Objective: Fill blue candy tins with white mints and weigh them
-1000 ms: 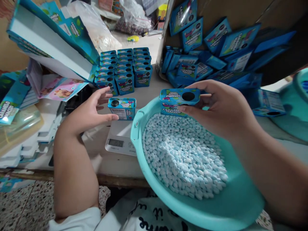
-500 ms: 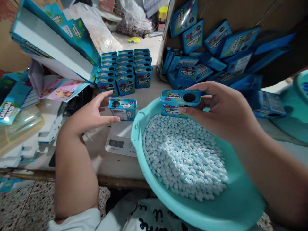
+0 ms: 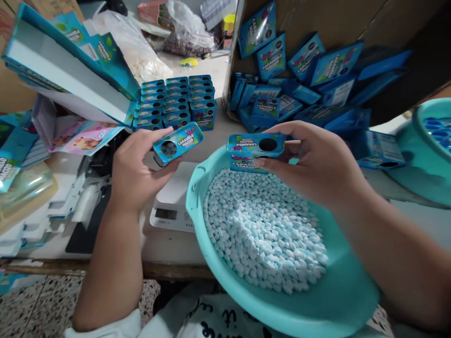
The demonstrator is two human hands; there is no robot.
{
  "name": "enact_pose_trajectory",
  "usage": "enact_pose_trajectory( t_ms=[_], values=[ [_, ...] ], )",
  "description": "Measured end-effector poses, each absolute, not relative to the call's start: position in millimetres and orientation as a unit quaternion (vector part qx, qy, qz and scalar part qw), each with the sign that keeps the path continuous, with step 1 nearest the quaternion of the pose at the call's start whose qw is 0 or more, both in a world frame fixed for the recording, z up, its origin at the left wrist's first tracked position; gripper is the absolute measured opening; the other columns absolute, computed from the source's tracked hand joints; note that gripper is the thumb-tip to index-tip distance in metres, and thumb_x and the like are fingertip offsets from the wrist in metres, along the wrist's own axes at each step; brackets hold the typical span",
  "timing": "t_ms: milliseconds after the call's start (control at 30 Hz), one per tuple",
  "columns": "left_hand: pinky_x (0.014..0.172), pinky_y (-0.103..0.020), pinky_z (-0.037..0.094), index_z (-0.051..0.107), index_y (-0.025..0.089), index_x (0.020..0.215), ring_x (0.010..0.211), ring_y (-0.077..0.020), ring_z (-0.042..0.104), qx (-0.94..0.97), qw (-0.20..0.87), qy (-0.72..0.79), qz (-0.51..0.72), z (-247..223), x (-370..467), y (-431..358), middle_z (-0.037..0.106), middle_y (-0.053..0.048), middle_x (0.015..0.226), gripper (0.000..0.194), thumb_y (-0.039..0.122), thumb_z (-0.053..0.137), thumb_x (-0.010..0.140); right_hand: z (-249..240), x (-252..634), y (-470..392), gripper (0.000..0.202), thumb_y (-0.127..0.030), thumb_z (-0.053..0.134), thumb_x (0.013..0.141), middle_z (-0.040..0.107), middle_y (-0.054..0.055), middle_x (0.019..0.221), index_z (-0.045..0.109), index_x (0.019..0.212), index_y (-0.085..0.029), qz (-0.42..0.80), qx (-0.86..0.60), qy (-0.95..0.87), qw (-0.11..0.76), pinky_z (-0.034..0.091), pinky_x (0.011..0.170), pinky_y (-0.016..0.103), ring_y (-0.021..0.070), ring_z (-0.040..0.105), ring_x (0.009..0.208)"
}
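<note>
My left hand (image 3: 141,166) grips a small blue candy box (image 3: 183,142) by its end, tilted above a white digital scale (image 3: 172,213). White-blue candies show in the round hole of that box. My right hand (image 3: 306,164) holds another blue candy box (image 3: 243,141) between thumb and fingers. The round hole in its top looks dark. It hangs over the far rim of a turquoise basin (image 3: 343,300), above a heap of pale blue and white candies (image 3: 268,230). The scale's display is too dim to read.
Rows of upright candy boxes (image 3: 176,105) stand behind my left hand. At the back right, a cardboard carton (image 3: 352,23) holds many flat blue boxes (image 3: 268,58). Opened display cartons (image 3: 73,70) lean at the left. Another turquoise basin (image 3: 405,155) sits at the far right.
My left hand has closed on the box that stood on the scale and lifted it off, tilting it. My right hand still holds its box over the basin.
</note>
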State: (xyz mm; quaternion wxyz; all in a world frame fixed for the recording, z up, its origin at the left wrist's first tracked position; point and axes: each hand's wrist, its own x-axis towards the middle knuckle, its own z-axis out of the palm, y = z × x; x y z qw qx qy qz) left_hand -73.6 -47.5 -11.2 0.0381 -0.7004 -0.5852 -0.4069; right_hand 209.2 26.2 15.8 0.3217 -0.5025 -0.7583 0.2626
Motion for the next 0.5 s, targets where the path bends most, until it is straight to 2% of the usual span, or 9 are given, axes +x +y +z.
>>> enact_pose_trajectory(
  t_ms=[67, 167, 267, 500],
  values=[
    [0.092, -0.041, 0.052, 0.071, 0.024, 0.126, 0.100, -0.0253, 0.064, -0.755, 0.108, -0.540, -0.356, -4.9, -60.6, -56.3, 0.071, -0.007, 0.105, 0.038, 0.024, 0.071, 0.088, 17.0, 208.8, 26.2, 0.038, -0.024, 0.083, 0.070, 0.063, 0.001, 0.080, 0.071, 0.106, -0.020, 0.260, -0.503, -0.758, 0.325, 0.036, 0.043, 0.024, 0.0116, 0.051, 0.055],
    [0.085, -0.041, 0.049, 0.071, 0.024, 0.127, 0.096, -0.0271, 0.060, -0.820, 0.143, -0.502, -0.234, -2.4, -48.5, -65.7, 0.069, -0.008, 0.101, 0.036, 0.016, 0.060, 0.094, 17.4, 208.4, 27.2, 0.037, -0.022, 0.084, 0.069, 0.059, -0.001, 0.074, 0.071, 0.105, -0.020, 0.256, -0.501, -0.763, 0.319, 0.035, 0.045, 0.023, 0.0106, 0.050, 0.055],
    [0.084, -0.039, 0.047, 0.071, 0.025, 0.127, 0.094, -0.0254, 0.059, -0.824, 0.169, -0.489, -0.231, -5.5, -47.0, -67.1, 0.068, -0.008, 0.100, 0.036, 0.014, 0.054, 0.097, 17.2, 208.7, 27.8, 0.037, -0.021, 0.083, 0.070, 0.063, 0.000, 0.080, 0.071, 0.105, -0.020, 0.261, -0.505, -0.764, 0.305, 0.036, 0.046, 0.023, 0.0107, 0.051, 0.056],
    [0.087, -0.040, 0.047, 0.067, 0.026, 0.130, 0.097, -0.0260, 0.060, -0.804, 0.216, -0.496, -0.245, -7.5, -57.7, -60.6, 0.067, -0.007, 0.100, 0.035, 0.021, 0.062, 0.096, 18.1, 211.9, 24.6, 0.037, -0.024, 0.084, 0.070, 0.070, 0.004, 0.100, 0.073, 0.105, -0.021, 0.265, -0.498, -0.766, 0.308, 0.040, 0.044, 0.023, 0.0112, 0.056, 0.059]
  ],
)
